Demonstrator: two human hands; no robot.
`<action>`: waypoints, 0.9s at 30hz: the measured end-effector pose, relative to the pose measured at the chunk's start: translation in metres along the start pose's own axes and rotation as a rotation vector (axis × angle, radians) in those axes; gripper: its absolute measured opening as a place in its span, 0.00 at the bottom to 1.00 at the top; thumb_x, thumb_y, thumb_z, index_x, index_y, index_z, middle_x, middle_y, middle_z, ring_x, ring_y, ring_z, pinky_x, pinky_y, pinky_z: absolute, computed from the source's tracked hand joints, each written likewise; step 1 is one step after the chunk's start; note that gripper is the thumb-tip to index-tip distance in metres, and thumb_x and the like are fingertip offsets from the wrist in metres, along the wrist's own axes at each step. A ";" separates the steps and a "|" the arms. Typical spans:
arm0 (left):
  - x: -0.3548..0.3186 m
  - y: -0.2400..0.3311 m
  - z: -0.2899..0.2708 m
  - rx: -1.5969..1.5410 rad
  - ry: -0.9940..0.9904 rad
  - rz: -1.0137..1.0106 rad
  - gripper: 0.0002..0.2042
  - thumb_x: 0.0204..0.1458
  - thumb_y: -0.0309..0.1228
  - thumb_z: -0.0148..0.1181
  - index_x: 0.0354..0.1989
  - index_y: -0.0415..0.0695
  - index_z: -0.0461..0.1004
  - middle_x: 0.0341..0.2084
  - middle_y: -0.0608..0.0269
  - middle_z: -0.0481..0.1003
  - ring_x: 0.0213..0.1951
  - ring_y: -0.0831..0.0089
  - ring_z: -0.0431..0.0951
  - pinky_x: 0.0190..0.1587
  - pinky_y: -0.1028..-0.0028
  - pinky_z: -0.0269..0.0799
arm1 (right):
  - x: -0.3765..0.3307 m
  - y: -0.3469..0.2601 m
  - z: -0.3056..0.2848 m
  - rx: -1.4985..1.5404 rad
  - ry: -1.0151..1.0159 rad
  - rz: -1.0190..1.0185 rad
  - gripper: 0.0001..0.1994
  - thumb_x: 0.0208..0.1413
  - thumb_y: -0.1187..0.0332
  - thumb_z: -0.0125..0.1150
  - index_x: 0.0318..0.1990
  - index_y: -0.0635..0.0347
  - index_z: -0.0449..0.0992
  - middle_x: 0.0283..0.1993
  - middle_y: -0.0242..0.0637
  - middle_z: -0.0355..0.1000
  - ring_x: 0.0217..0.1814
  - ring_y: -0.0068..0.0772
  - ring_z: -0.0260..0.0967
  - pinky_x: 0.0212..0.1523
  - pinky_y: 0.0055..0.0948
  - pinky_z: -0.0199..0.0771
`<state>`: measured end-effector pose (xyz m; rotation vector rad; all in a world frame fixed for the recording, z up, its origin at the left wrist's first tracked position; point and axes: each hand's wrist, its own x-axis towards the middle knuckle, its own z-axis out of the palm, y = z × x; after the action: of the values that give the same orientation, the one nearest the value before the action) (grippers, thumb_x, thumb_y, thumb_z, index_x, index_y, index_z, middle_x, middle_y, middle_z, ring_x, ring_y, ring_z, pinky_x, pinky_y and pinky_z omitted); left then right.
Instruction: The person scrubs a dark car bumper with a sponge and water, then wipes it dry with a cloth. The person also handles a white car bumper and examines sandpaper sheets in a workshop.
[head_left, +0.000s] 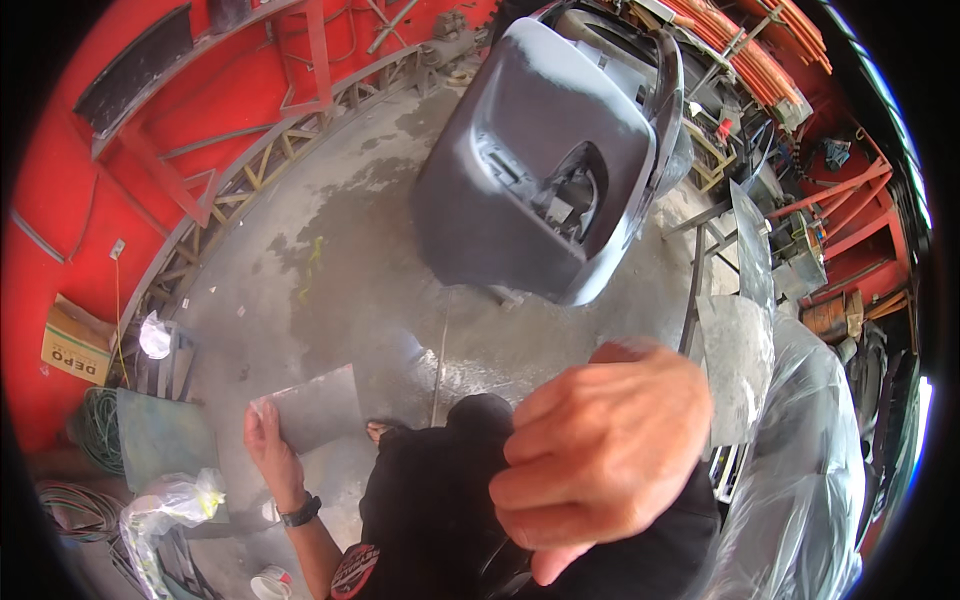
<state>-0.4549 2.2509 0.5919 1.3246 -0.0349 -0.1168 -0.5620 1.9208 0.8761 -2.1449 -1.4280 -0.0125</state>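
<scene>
Right hand curled, seemingly empty; left hand grips grey, flat sandpaper sheet.

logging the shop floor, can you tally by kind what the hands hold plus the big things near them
grey sandpaper sheet in the left hand: 1
grey primed car bumper: 1
cardboard box: 1
clear plastic bag: 1
metal sheet: 1
right hand, closed, holding nothing visible
Total: 5

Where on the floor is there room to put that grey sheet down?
Bare concrete floor lies between the red frame and the grey bumper. The left hand holds the grey sheet. Crowded: hoses and plastic bag lower left, metal racks right.
</scene>
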 end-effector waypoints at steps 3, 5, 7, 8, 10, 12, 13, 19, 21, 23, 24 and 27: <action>0.002 0.002 -0.045 0.026 0.050 0.025 0.10 0.66 0.32 0.54 0.47 0.38 0.73 0.39 0.67 0.76 0.40 0.81 0.73 0.46 0.77 0.69 | 0.066 -0.020 -0.007 0.174 -0.451 0.147 0.21 0.62 0.51 0.58 0.36 0.65 0.74 0.30 0.39 0.67 0.29 0.40 0.69 0.28 0.37 0.66; -0.002 -0.008 -0.080 0.027 0.106 0.012 0.12 0.66 0.33 0.54 0.49 0.37 0.72 0.41 0.66 0.76 0.41 0.80 0.73 0.47 0.76 0.69 | 0.087 -0.011 0.011 0.401 -0.696 0.199 0.21 0.63 0.52 0.57 0.39 0.66 0.72 0.32 0.43 0.68 0.32 0.46 0.72 0.30 0.42 0.69; -0.015 -0.011 -0.103 -0.009 0.146 -0.010 0.10 0.66 0.32 0.55 0.48 0.39 0.74 0.40 0.69 0.75 0.41 0.82 0.72 0.48 0.77 0.67 | 0.073 -0.017 0.049 0.503 -0.528 0.155 0.19 0.66 0.56 0.56 0.41 0.69 0.68 0.28 0.43 0.66 0.30 0.50 0.72 0.26 0.43 0.69; -0.024 -0.012 -0.112 -0.014 0.173 -0.021 0.09 0.66 0.32 0.55 0.47 0.41 0.74 0.39 0.71 0.75 0.41 0.83 0.71 0.49 0.78 0.67 | 0.065 -0.019 0.072 0.595 -0.449 0.152 0.20 0.66 0.56 0.55 0.44 0.70 0.67 0.31 0.46 0.67 0.32 0.54 0.72 0.27 0.45 0.70; -0.036 -0.018 -0.123 0.023 0.243 -0.024 0.13 0.66 0.33 0.55 0.52 0.37 0.71 0.44 0.64 0.75 0.46 0.78 0.71 0.52 0.75 0.67 | 0.054 -0.040 0.098 0.743 -0.345 0.219 0.23 0.67 0.56 0.53 0.52 0.72 0.63 0.39 0.52 0.68 0.36 0.61 0.70 0.30 0.46 0.72; -0.045 -0.033 -0.150 0.195 0.248 -0.040 0.16 0.66 0.34 0.55 0.54 0.35 0.70 0.46 0.61 0.74 0.49 0.76 0.71 0.54 0.73 0.66 | 0.038 -0.069 0.108 0.613 -0.345 0.291 0.28 0.68 0.55 0.51 0.64 0.72 0.58 0.31 0.45 0.69 0.26 0.51 0.71 0.23 0.43 0.71; -0.050 -0.029 -0.158 0.278 0.188 -0.061 0.16 0.66 0.35 0.55 0.54 0.35 0.70 0.46 0.62 0.74 0.49 0.76 0.71 0.55 0.74 0.65 | 0.032 -0.084 0.113 0.572 -0.384 0.317 0.29 0.69 0.55 0.50 0.67 0.71 0.57 0.27 0.41 0.68 0.22 0.45 0.70 0.20 0.40 0.70; -0.054 0.021 -0.134 0.302 -0.062 -0.130 0.14 0.65 0.36 0.56 0.51 0.37 0.72 0.40 0.67 0.75 0.44 0.81 0.71 0.48 0.78 0.66 | 0.018 -0.164 0.150 0.194 0.123 0.367 0.15 0.63 0.65 0.57 0.51 0.68 0.77 0.21 0.27 0.64 0.17 0.19 0.65 0.18 0.21 0.69; -0.054 0.020 -0.130 0.332 -0.097 -0.139 0.12 0.66 0.35 0.55 0.48 0.38 0.73 0.38 0.69 0.75 0.41 0.83 0.71 0.45 0.79 0.66 | 0.022 -0.179 0.162 0.093 0.249 0.410 0.13 0.61 0.66 0.60 0.46 0.67 0.78 0.21 0.27 0.64 0.17 0.20 0.65 0.19 0.20 0.69; -0.050 0.009 -0.128 0.282 -0.135 -0.166 0.10 0.66 0.35 0.55 0.46 0.40 0.73 0.36 0.70 0.76 0.37 0.85 0.72 0.40 0.81 0.67 | 0.031 -0.191 0.168 0.071 0.267 0.448 0.11 0.60 0.66 0.61 0.41 0.66 0.79 0.22 0.27 0.64 0.18 0.21 0.65 0.19 0.19 0.68; -0.052 0.003 -0.125 0.249 -0.148 -0.167 0.10 0.66 0.35 0.55 0.46 0.40 0.74 0.36 0.70 0.77 0.36 0.85 0.72 0.39 0.81 0.67 | 0.033 -0.192 0.172 0.160 0.237 0.450 0.12 0.60 0.64 0.62 0.41 0.66 0.78 0.23 0.28 0.64 0.19 0.22 0.66 0.20 0.21 0.67; -0.052 -0.013 -0.120 0.195 -0.204 -0.181 0.10 0.66 0.34 0.55 0.47 0.40 0.74 0.37 0.70 0.77 0.37 0.85 0.73 0.41 0.81 0.68 | 0.043 -0.191 0.190 0.439 0.197 0.472 0.17 0.60 0.59 0.64 0.43 0.67 0.77 0.26 0.32 0.65 0.22 0.27 0.67 0.21 0.25 0.67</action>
<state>-0.4963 2.3690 0.5519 1.5050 -0.1016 -0.4108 -0.7614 2.0966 0.8126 -1.9868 -0.7084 0.2373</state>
